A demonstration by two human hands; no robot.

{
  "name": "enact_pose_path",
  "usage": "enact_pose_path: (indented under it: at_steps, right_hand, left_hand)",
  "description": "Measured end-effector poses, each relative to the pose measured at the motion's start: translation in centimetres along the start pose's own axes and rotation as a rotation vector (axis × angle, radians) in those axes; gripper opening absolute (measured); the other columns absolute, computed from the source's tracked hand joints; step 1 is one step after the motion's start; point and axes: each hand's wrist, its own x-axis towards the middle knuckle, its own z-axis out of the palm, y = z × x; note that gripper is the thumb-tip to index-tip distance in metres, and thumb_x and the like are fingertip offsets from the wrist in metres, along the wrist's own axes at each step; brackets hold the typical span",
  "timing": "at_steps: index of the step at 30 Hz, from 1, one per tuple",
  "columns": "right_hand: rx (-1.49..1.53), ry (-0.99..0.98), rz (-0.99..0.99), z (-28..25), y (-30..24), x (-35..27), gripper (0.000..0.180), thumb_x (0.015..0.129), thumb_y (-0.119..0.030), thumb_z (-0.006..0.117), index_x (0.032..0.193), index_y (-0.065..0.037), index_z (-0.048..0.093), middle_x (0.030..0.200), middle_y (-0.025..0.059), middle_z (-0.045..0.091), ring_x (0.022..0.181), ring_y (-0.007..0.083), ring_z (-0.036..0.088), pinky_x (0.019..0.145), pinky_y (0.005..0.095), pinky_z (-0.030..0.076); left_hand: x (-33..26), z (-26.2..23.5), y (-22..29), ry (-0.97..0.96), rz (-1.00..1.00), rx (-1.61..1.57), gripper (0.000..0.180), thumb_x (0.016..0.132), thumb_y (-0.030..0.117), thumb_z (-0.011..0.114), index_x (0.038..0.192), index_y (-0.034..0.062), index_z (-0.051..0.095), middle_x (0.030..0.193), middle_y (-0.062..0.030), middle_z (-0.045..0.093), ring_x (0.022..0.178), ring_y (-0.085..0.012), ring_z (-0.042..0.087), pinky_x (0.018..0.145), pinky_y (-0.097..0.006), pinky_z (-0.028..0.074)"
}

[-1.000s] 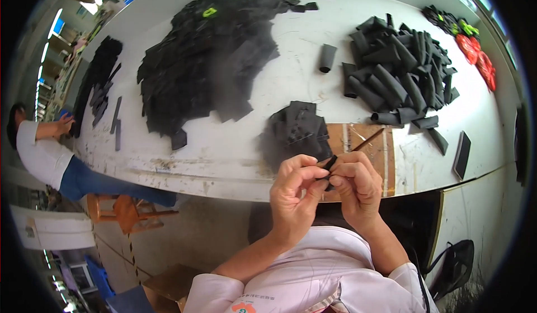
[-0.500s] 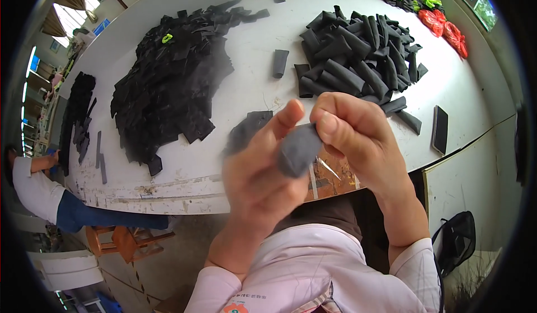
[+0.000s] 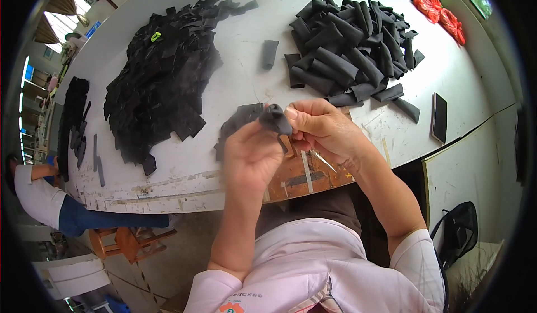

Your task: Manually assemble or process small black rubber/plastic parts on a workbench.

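Close to the table's front edge, a small dark grey fabric tube [image 3: 275, 120] is bunched and folded between my two hands. My left hand [image 3: 250, 153] is closed on its left side, the fingertips partly hidden behind the cloth. From the right, my right hand [image 3: 324, 124] pinches the tube's edge between thumb and fingers. Below the right hand a thin pointed silver tool [image 3: 324, 161] lies on a worn brown board [image 3: 305, 181]. Beside my left hand rests a small stack of flat dark fabric pieces [image 3: 232, 127].
A wide heap of flat black fabric pieces [image 3: 162, 78] covers the table's left. Rolled dark fabric tubes [image 3: 352, 50] are piled at the right. One tube [image 3: 269, 54] stands apart between them. A phone [image 3: 439, 118] and red plastic bags [image 3: 439, 16] lie right. A seated person [image 3: 42, 193] is far left.
Both hands have moved up and away from my body with the fabric tube. The tube, rounded and spread before, now looks narrower and folded. My left hand has turned more upright.
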Motion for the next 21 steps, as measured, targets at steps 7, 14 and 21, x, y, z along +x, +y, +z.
enact_pose_path:
  at_steps: [7, 14, 21]
  right_hand:
    - [-0.210, -0.141, -0.206, -1.2, -0.6, 0.3, 0.030, 0.085, -0.032, 0.055, 0.075, -0.004, 0.056, 0.059, -0.0029, 0.045, 0.054, 0.0043, 0.040, 0.046, 0.0189, 0.033]
    - [-0.155, -0.088, -0.139, -2.1, 2.8, -1.1, 0.031, 0.086, -0.032, 0.053, 0.072, -0.005, 0.052, 0.059, -0.0042, 0.043, 0.055, 0.0052, 0.040, 0.048, 0.0187, 0.032]
    - [-0.255, -0.126, -0.125, -0.5, 0.3, -0.4, 0.029, 0.086, -0.029, 0.054, 0.071, -0.004, 0.053, 0.065, -0.0045, 0.046, 0.058, 0.0033, 0.039, 0.052, 0.0179, 0.034]
  left_hand:
    - [-2.2, 0.5, -2.6, -0.150, 0.152, 0.626, 0.026, 0.085, 0.001, 0.045, 0.111, -0.0022, 0.044, 0.084, -0.0153, 0.058, 0.034, -0.0027, 0.031, 0.030, -0.015, 0.022]
    - [-1.6, -3.8, -2.3, -0.113, 0.357, 0.948, 0.027, 0.081, 0.005, 0.057, 0.105, 0.0027, 0.046, 0.077, -0.0080, 0.059, 0.039, -0.0012, 0.036, 0.031, -0.014, 0.024]
    - [-2.3, -2.4, -0.9, -0.288, -0.118, 0.254, 0.025, 0.085, 0.009, 0.048, 0.108, 0.0001, 0.047, 0.078, -0.0082, 0.057, 0.033, -0.0043, 0.032, 0.032, -0.017, 0.024]
